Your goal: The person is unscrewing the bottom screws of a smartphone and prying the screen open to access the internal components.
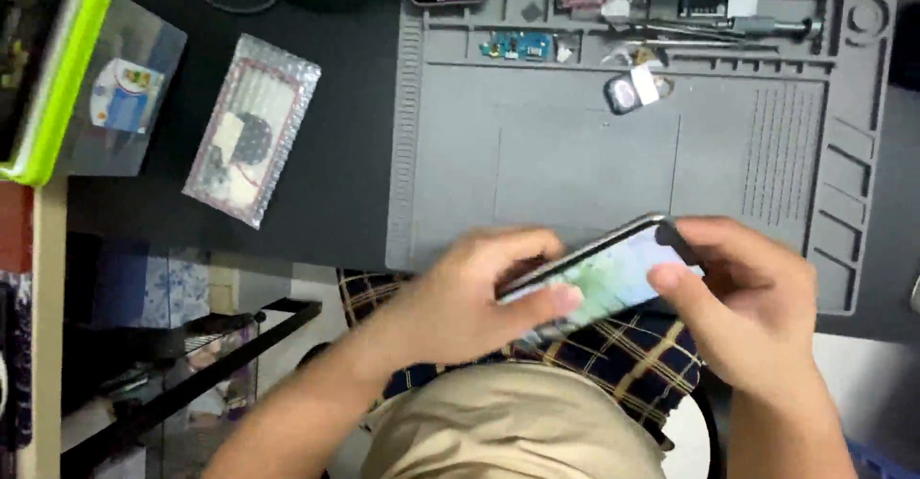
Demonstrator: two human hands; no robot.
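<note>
Below the grey mat (575,153), both hands hold 1 phone (599,278) tilted, its lit screen pale and blurred. Left hand (470,297) has its grip pinching the phone's left end; right hand (747,297) pinches the right end. Upper mat compartments hold small parts, hard to identify.
</note>
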